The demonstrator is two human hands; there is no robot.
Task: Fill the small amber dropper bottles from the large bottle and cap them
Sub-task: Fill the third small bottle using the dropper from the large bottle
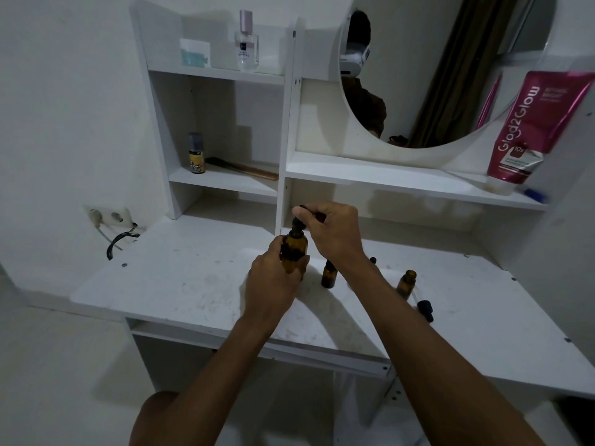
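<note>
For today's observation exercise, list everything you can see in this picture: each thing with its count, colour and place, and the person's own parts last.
large bottle: 1, amber, held above the desk
dropper cap: 1, black, on the large bottle's neck
small bottles: 2 clearly seen, amber, on the desk; the other is open
loose dropper: 1, black, lying on the desk at right
desk: 1, white
perfume bottle: 1, clear, top shelf
small can: 1, yellow and grey, middle shelf
comb: 1, brown, middle shelf
tube: 1, pink, right shelf
mirror: 1, round
wall socket: 1, white, left wall
hands: left around the large bottle, right on its cap
</note>
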